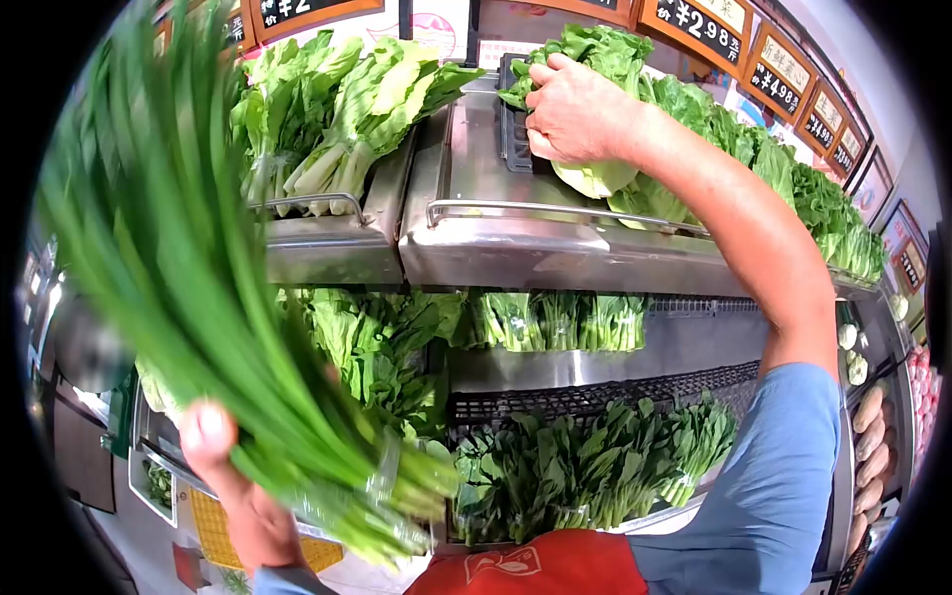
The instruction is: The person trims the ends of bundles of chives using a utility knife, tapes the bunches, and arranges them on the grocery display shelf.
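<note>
A large bundle of long green leafy stalks (213, 297), bound with clear tape near its cut ends, fills the left side. My left hand (233, 476) is wrapped round it from below, thumb showing. On the upper shelf, my right hand (575, 107) has its fingers curled at the left edge of a head of leafy lettuce (600, 55), beside a black plastic tray (514, 119). The fingertips are partly hidden, so what they hold cannot be made out. Pale-stemmed leafy greens (347, 139) lie on the upper shelf between the bundle and my right hand.
A metal rail (555, 208) runs along the upper shelf's front edge. Below are bunched greens (560, 319), a black mesh divider (595, 394) and dark leafy bunches (585, 466). Price signs (694, 30) hang above. Brown root vegetables (870, 451) lie at the right.
</note>
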`<action>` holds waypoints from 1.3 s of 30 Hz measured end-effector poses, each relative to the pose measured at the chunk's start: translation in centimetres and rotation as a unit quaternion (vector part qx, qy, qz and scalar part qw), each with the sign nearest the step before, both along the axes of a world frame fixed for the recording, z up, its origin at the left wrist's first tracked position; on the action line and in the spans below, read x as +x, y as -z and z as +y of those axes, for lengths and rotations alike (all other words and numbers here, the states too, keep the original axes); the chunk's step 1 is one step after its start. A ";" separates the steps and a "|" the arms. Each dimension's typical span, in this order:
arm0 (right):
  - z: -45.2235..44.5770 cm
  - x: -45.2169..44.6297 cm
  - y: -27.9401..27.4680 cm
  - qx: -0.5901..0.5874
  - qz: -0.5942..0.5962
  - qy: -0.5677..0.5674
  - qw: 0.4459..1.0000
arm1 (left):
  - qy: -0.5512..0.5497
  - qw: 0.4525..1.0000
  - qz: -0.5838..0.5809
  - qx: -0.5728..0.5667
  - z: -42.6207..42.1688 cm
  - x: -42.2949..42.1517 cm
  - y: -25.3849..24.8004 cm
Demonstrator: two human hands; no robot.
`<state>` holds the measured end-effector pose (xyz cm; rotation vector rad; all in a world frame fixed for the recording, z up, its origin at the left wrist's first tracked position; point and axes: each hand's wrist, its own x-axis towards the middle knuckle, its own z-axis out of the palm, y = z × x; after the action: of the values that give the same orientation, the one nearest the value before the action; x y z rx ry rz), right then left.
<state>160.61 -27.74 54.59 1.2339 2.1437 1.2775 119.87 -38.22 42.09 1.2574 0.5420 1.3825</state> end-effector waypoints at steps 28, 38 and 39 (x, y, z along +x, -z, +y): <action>-1.3 1.9 -1.9 -0.027 0.146 0.044 0.988 | 0.180 0.977 0.106 0.034 22.9 29.3 -13.9; -0.4 3.3 -0.7 -0.022 0.197 -0.045 0.979 | 0.302 0.929 0.216 0.000 24.3 28.8 -12.6; -0.4 3.3 -0.7 -0.026 0.203 -0.046 0.978 | 0.297 0.931 0.213 -0.004 24.3 28.7 -12.3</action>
<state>163.94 -28.16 55.26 1.4931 2.5238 1.0662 148.62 -13.91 54.37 1.5638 0.4035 0.6014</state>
